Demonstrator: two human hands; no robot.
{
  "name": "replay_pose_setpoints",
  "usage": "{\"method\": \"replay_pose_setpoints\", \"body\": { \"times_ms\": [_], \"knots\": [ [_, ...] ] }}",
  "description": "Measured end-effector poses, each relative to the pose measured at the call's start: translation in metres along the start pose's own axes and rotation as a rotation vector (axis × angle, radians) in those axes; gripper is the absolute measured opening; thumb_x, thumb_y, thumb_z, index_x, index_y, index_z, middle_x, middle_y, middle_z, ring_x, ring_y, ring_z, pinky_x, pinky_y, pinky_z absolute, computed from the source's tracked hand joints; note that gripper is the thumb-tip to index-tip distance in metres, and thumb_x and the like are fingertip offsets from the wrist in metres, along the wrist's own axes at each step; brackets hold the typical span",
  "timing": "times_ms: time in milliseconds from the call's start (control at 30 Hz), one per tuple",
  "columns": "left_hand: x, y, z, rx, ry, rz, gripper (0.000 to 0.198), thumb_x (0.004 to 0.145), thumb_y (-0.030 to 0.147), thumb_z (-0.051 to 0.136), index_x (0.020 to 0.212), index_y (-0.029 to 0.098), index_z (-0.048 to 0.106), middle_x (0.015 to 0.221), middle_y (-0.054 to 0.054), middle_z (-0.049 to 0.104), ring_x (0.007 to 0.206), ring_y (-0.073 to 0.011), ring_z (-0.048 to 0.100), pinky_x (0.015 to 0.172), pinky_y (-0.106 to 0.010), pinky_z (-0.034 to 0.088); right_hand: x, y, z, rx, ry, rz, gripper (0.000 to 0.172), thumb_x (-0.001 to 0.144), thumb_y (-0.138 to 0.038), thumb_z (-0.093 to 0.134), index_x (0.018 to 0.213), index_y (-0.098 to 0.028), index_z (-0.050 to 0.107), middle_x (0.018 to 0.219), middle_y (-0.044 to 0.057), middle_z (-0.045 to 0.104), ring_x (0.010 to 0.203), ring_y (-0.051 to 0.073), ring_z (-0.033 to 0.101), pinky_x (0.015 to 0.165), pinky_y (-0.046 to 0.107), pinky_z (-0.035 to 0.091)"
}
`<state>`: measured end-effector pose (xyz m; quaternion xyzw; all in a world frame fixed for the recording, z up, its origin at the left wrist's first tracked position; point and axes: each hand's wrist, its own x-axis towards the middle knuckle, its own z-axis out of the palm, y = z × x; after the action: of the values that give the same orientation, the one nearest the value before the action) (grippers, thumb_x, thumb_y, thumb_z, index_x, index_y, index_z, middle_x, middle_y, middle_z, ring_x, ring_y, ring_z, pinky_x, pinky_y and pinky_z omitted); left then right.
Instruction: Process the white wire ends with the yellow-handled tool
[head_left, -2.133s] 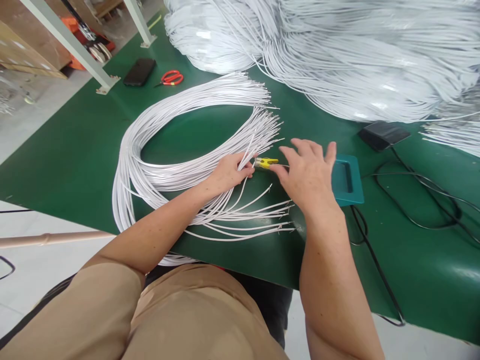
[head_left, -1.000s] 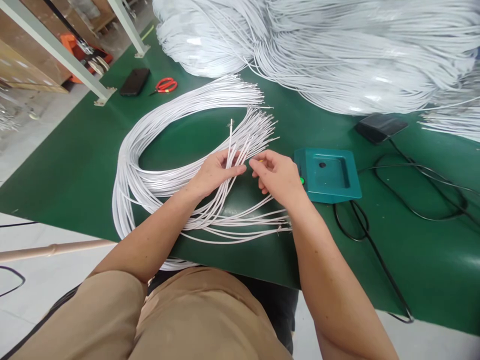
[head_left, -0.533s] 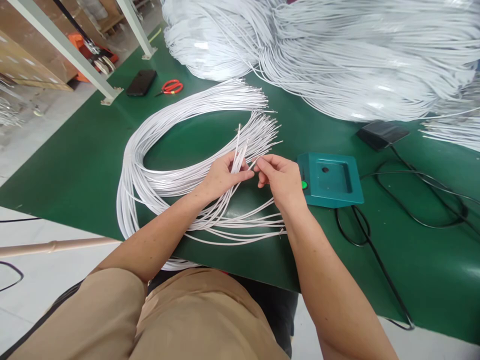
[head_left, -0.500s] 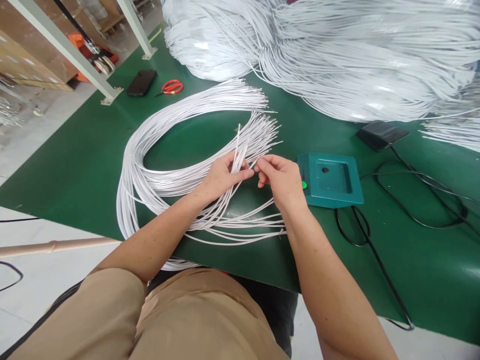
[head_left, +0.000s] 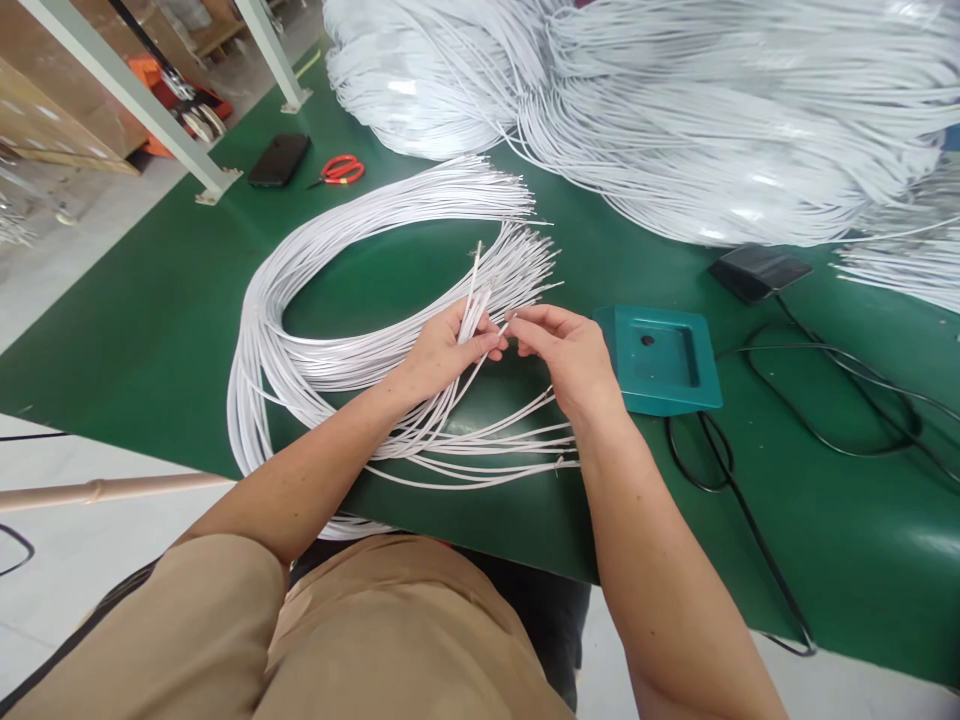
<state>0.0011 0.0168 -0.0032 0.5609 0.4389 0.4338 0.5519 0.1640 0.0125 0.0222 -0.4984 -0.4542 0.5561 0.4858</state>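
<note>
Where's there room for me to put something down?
The table has wide bare patches left of the looped white wires and at the near right, beside the long black cord. Inside the loop is a smaller one, with wires curling around it. It's crowded around the left hand and right hand, and at the back under the big wire pile.

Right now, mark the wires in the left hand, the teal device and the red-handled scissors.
White wires [head_left: 471, 318]: head view, bunched length near the ends.
Teal device [head_left: 670, 362]: head view, recess floor.
Red-handled scissors [head_left: 343, 180]: head view, lower handle loop.
</note>
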Motion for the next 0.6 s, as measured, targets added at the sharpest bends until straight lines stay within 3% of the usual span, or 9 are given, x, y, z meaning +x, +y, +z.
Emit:
{"method": "replay_pose_setpoints", "body": {
  "times_ms": [200, 333, 467, 600],
  "knots": [
    [-0.0011, -0.0009, -0.0004, 0.084, 0.059, 0.09, 0.02, 0.077, 0.029, 0.07, 0.083, 0.016, 0.056, 0.08, 0.0, 0.065, 0.078, -0.0125, 0.064, 0.081, -0.028, 0.051, 0.0006, 0.0042, 0.0006, 0.055, 0.015, 0.015, 0.017, 0.064, -0.029, 0.078, 0.07, -0.017, 0.069, 0.062, -0.003, 0.061, 0.057, 0.008, 0.05, 0.06, 0.024, 0.045],
    [-0.002, 0.0014, 0.0004, 0.181, 0.099, 0.156, 0.019, 0.077, 0.028, 0.07, 0.087, 0.016, 0.06, 0.081, 0.0, 0.064, 0.078, -0.0125, 0.06, 0.082, -0.027, 0.049, 0.0011, 0.0051, 0.0015, 0.245, -0.083, 0.184, 0.021, 0.061, -0.029, 0.081, 0.07, -0.015, 0.068, 0.064, -0.002, 0.061, 0.059, 0.007, 0.05, 0.062, 0.023, 0.048],
    [-0.001, 0.0007, -0.0012, 0.285, 0.01, 0.199, 0.03, 0.082, 0.026, 0.064, 0.11, 0.017, 0.066, 0.087, -0.001, 0.065, 0.086, -0.0139, 0.059, 0.089, -0.028, 0.045, 0.0018, 0.006, 0.0035, 0.226, -0.047, 0.188, 0.016, 0.06, -0.024, 0.078, 0.064, -0.015, 0.065, 0.059, -0.004, 0.057, 0.054, 0.006, 0.047, 0.057, 0.021, 0.048],
    [0.0001, -0.0008, -0.0046, 0.285, -0.09, 0.159, 0.035, 0.085, 0.029, 0.063, 0.117, 0.017, 0.065, 0.088, -0.001, 0.065, 0.083, -0.0133, 0.058, 0.085, -0.027, 0.045, 0.0015, 0.0045, 0.0039, 0.17, -0.034, 0.182, 0.015, 0.063, -0.018, 0.067, 0.055, -0.018, 0.054, 0.05, -0.006, 0.046, 0.048, 0.007, 0.041, 0.052, 0.023, 0.049]
  ]
}}
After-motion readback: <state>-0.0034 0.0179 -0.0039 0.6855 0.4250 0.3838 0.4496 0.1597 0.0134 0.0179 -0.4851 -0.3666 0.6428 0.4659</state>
